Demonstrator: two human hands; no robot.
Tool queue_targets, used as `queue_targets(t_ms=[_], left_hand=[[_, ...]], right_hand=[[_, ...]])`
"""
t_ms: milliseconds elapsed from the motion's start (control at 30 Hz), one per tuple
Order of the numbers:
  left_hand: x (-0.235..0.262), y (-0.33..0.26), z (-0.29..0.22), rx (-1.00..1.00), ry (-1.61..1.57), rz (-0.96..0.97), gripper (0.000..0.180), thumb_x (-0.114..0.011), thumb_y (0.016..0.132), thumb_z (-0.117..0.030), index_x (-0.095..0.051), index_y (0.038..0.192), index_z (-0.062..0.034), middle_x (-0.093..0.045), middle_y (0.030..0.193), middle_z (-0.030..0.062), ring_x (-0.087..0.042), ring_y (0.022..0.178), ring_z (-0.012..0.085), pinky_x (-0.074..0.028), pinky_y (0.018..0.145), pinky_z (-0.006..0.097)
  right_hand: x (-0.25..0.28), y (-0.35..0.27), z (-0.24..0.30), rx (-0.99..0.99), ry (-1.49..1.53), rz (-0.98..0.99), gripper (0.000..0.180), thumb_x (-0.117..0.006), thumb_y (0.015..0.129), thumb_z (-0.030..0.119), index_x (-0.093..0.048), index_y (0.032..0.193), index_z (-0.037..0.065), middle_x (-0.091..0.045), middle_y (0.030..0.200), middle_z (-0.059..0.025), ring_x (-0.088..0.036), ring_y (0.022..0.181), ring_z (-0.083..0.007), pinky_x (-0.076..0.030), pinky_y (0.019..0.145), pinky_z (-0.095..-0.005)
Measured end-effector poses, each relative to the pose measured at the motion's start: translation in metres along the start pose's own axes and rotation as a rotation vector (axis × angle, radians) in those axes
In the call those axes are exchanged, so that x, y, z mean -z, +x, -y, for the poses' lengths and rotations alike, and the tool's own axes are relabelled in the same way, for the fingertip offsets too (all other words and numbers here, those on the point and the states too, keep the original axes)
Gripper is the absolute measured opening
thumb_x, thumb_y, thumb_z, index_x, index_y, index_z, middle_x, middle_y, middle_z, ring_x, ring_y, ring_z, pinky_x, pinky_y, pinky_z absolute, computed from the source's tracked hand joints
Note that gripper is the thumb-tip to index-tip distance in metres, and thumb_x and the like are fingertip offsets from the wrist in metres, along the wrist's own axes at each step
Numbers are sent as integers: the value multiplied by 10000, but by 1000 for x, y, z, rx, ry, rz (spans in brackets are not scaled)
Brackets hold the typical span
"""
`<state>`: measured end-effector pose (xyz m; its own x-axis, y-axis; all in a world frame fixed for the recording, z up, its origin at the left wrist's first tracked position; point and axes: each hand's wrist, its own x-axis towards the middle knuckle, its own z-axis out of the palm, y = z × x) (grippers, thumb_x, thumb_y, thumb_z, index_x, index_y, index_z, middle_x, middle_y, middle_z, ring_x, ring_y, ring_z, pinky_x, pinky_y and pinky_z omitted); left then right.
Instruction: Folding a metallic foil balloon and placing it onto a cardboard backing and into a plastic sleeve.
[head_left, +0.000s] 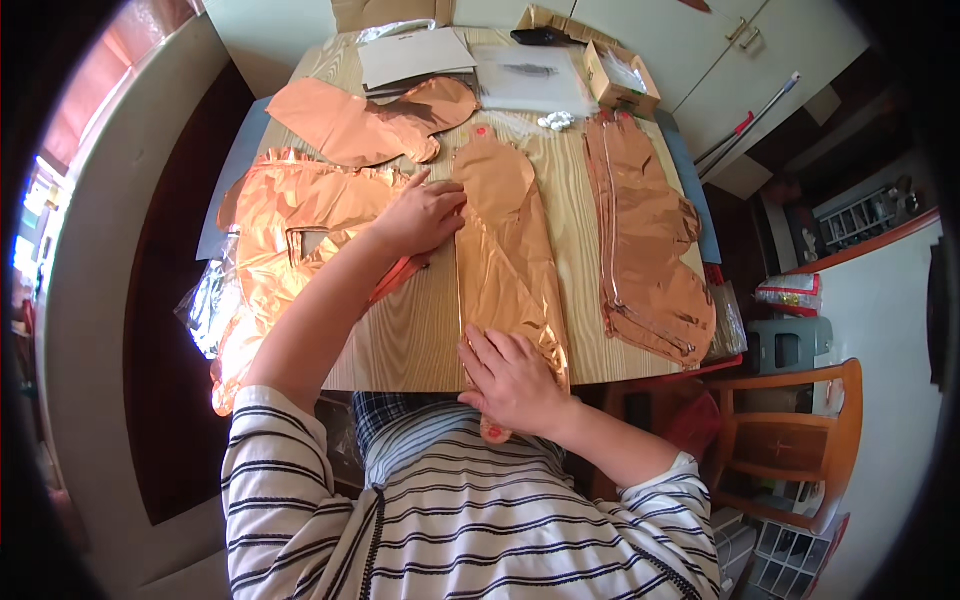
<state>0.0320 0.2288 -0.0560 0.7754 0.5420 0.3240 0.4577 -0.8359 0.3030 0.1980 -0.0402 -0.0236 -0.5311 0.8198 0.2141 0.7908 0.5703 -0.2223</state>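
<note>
A deflated rose-gold foil balloon (505, 240) lies lengthwise in front of me on the wooden table. It looks folded into a long strip, with a red dot on the tab at each end. My right hand (513, 380) rests flat on its near part, fingers stretched out, at the table's front edge. The near tab hangs past that edge. At the balloon's upper left side is my left hand (425, 212), its fingers extended and touching the foil's edge. Under my left forearm, more crinkled foil balloons (285, 215) are spread out.
Another flat foil balloon (350, 120) lies at the far left, and a stack of them (650, 230) at the right. Grey-white boards (415, 60), a clear plastic sheet (530, 85), a small cardboard box (622, 75) and white bits (556, 121) sit at the back. A wooden chair (790, 440) stands right.
</note>
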Motion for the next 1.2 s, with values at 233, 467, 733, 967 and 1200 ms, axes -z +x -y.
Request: queue_targets(t_ms=[233,467,733,967,1200], left_hand=[[-4,0,-6,20,46,-17,368,-644,942,-303,-662,1240,-87,-659,1329,76,-576,1294,229,-265,1209,561],[-5,-2,-4,13,57,-41,366,-645,943,-300,-667,1238,-85,-659,1338,81,-579,1295,232,-271,1205,565],[-3,-1,-4,30,8,-55,314,-667,905,-275,-680,1161,-93,-679,1271,62,-608,1235,224,-275,1191,579],[23,25,24,163,-302,-327,248,-745,869,-165,-737,1095,-63,-680,1260,144,-634,1201,333,-498,1046,411],[68,83,183,227,462,-485,401,-691,904,-317,-653,1213,-64,-627,1314,161,-650,1127,351,-491,982,510]], right_hand=[[6,-8,3,-30,157,48,711,-713,853,444,-565,1371,-19,-494,1469,-216,-482,1265,-351,-392,1052,-465],[10,8,-4,-7,47,74,640,-724,850,398,-600,1325,-13,-520,1433,-204,-504,1218,-337,-421,1009,-456],[26,16,-73,-29,76,-255,433,-743,863,308,-678,1223,75,-610,1302,-112,-561,1177,-305,-431,1018,-440],[14,10,-97,-80,17,-211,423,-766,834,271,-700,1200,71,-616,1296,-108,-541,1199,-307,-445,1007,-450],[15,13,-97,-99,79,-199,422,-780,811,277,-705,1174,74,-617,1283,-108,-562,1150,-304,-457,979,-448]])
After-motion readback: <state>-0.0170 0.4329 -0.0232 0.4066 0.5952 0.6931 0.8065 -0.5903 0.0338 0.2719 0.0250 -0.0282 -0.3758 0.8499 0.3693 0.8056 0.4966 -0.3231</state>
